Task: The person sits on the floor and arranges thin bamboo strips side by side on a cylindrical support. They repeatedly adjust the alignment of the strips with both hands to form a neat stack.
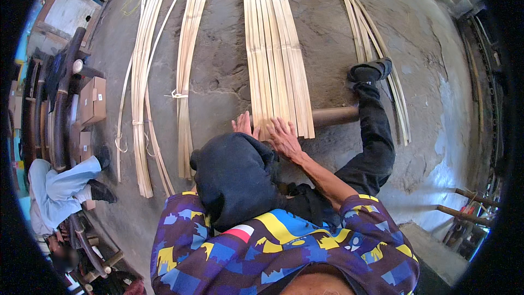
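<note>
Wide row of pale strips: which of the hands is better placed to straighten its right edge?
Probably the right hand: it lies on the row, closer to that edge. The left hand is by the opposite edge, partly hidden by the dark knee.

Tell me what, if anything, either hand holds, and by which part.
Right hand rests on the near end of the middle strips, not visibly gripping; left hand at their left edge, grip unclear.

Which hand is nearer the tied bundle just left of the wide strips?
Left. The left hand is right of the tied bundle, at the left edge of the wide strips; the right hand is farther right, on their near end.
</note>
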### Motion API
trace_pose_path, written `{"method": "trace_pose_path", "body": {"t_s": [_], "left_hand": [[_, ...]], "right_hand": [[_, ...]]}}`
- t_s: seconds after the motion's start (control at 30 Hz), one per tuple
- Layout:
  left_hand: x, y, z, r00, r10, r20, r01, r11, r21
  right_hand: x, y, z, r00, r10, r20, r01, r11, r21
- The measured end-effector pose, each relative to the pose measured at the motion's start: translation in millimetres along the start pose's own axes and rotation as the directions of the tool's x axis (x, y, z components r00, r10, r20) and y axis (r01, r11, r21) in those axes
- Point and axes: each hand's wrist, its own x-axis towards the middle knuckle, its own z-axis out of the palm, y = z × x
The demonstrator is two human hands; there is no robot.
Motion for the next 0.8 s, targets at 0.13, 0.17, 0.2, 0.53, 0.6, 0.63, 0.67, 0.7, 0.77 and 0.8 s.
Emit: {"method": "trace_pose_path", "body": {"t_s": [0.13,0.17,0.2,0.53,0.6,0.63,0.67,0.7,0.77,0.8], "left_hand": [[28.6,4.9,-1.1,0.967,-0.22,0.132,0.239,0.958,-0.157],[37.0,6.3,-0.8,0.953,-0.253,0.165,0.286,0.934,-0.216],[45.4,7.7,-0.3,0.944,-0.277,0.181,0.312,0.926,-0.211],[73.2,4.2,2.0,0.876,-0.394,0.277,0.466,0.839,-0.281],[73.1,1.5,2.0,0.877,-0.392,0.277,0.468,0.825,-0.315],[72.7,1.1,2.0,0.873,-0.394,0.286,0.473,0.826,-0.308],[72.5,1.1,1.4,0.872,-0.393,0.29,0.472,0.831,-0.295],[72.4,1.8,0.7,0.868,-0.399,0.296,0.477,0.836,-0.272],[72.0,5.5,-0.5,0.88,-0.39,0.272,0.457,0.849,-0.264],[70.6,8.5,-0.6,0.882,-0.389,0.265,0.453,0.855,-0.254]], "right_hand": [[12.3,-17.2,5.2,0.995,0.065,0.072,-0.062,0.997,-0.038],[13.6,-18.7,6.5,0.994,0.049,0.096,-0.047,0.999,-0.026],[13.9,-18.8,7.6,0.995,0.022,0.101,-0.02,1.0,-0.022],[15.6,-11.3,4.7,0.996,0.083,0.01,-0.082,0.949,0.305],[15.3,-10.1,2.0,0.988,0.155,0.003,-0.153,0.968,0.2],[14.2,-9.8,0.9,0.988,0.154,0.025,-0.156,0.97,0.189],[13.2,-9.5,0.0,0.991,0.137,0.005,-0.136,0.977,0.167],[12.5,-9.4,-0.5,0.993,0.119,-0.007,-0.117,0.985,0.126],[10.8,-9.2,-0.5,0.991,0.131,-0.028,-0.13,0.99,0.058],[9.8,-8.9,-0.3,0.989,0.148,-0.007,-0.148,0.989,-0.016]]}}
